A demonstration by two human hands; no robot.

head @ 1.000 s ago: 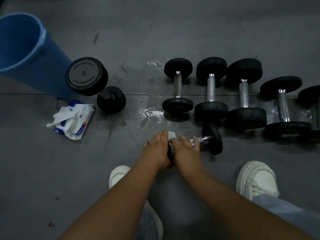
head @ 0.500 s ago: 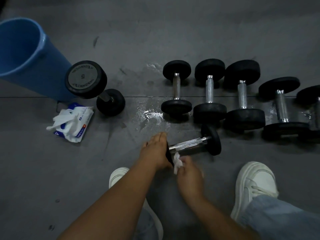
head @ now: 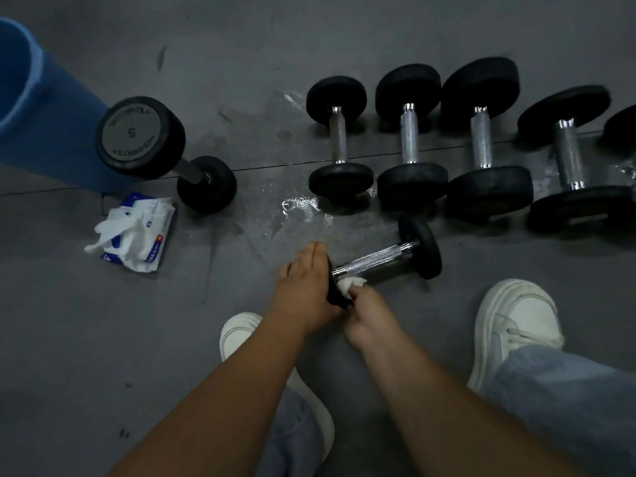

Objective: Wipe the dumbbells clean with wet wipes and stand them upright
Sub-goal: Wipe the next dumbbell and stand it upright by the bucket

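A small dumbbell (head: 382, 259) with a chrome handle and black ends lies on the grey floor in front of me. My left hand (head: 304, 284) lies over its near end, fingers straight, holding it still. My right hand (head: 368, 313) pinches a crumpled white wet wipe (head: 349, 283) against the near end of the handle. A pack of wet wipes (head: 137, 230) lies on the floor to the left. One dumbbell (head: 144, 139) stands upright by the bin. Several dumbbells (head: 409, 136) lie in a row behind.
A blue bin (head: 44, 108) stands at the far left. A wet patch (head: 299, 208) shines on the floor behind my hands. My white shoes (head: 516, 325) flank the arms, right one near the dumbbell's far end.
My right hand came off the top of the handle, dropped toward me, then brought the wipe back up to the handle's near end. The left hand stayed on the dumbbell's end.
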